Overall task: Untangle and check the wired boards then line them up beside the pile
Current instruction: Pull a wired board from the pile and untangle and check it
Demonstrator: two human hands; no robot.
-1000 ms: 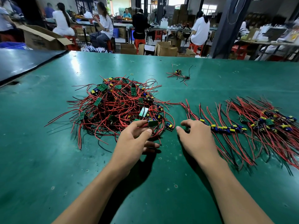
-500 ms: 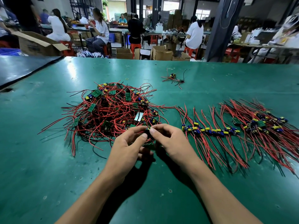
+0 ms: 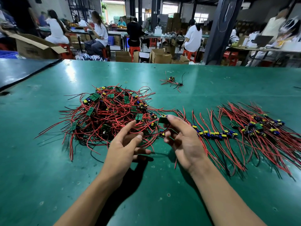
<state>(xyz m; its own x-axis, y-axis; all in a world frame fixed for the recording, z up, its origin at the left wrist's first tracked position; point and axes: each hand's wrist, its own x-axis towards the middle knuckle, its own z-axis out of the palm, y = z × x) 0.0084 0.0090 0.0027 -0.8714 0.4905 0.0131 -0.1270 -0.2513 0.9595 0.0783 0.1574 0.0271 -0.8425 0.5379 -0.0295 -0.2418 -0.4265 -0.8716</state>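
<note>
Head view: right grip (image 3: 184, 144) is pinching one wired board (image 3: 162, 119) just above the counter (image 3: 48, 176), between the pile (image 3: 110, 115) and the lined-up row (image 3: 216, 134); left grip (image 3: 123, 149) is hanging released, touching the pile's wires.

glossy green table mat (image 3: 211, 82).

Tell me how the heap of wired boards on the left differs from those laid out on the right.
The pile is tangled, wires looping every way; the row has wires lying roughly parallel. The pile's boards are stacked and tilted; the row's sit side by side in a line. Both hold small boards with red and black wires.
</note>
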